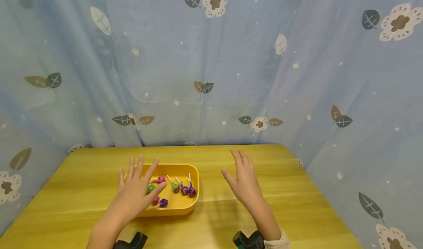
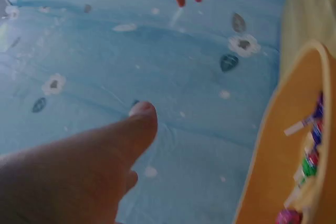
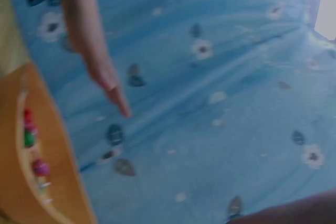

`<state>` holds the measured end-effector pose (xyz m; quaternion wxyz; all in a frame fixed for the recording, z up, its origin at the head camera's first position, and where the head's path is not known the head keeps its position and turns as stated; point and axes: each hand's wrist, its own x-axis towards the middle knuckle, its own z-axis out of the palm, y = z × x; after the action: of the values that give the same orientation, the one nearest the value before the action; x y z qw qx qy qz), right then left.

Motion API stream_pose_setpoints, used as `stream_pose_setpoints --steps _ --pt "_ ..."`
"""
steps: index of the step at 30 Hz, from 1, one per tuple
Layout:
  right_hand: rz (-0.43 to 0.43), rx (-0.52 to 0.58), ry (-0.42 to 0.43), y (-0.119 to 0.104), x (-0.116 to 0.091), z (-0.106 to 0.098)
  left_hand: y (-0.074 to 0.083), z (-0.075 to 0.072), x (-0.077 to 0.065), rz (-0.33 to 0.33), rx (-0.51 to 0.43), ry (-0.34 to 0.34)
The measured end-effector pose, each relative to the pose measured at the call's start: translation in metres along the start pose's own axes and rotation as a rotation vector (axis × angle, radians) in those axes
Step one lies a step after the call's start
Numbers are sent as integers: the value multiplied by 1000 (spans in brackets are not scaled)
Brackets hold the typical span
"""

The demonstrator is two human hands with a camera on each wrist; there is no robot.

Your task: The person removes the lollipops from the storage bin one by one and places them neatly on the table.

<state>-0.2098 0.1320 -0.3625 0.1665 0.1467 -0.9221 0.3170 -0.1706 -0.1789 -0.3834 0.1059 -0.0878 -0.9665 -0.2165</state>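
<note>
My left hand [image 1: 132, 195] is held with its fingers spread, overlapping the left part of a yellow plastic bin [image 1: 178, 211] in the head view. My right hand [image 1: 246, 184] hovers to the right of the bin, fingers extended and thumb apart, with nothing in it. Inside the bin lie several wrapped lollipops: a green one [image 1: 176, 187], a purple one [image 1: 191, 191] and a pink one [image 1: 161, 179] among them. Part of the bin's left side is hidden behind my left hand. In the left wrist view the thumb [image 2: 131, 135] points away from the bin.
The bin stands on a yellow wood-grain table [image 1: 264, 161]. A blue curtain [image 1: 185, 58] with flowers and leaves hangs behind the table and along both sides. Black wrist devices [image 1: 249, 240] are strapped at both wrists.
</note>
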Motion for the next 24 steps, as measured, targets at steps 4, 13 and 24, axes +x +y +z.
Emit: stream_pose_setpoints --steps 4,13,24 --pt "-81 110 -63 6 -1 15 -27 1 -1 8 -84 -4" --pt "-157 362 -232 -2 0 54 -82 13 -2 -199 -618 -2" --pt "-123 447 -378 -20 18 91 -109 35 -4 -535 -1338 -5"
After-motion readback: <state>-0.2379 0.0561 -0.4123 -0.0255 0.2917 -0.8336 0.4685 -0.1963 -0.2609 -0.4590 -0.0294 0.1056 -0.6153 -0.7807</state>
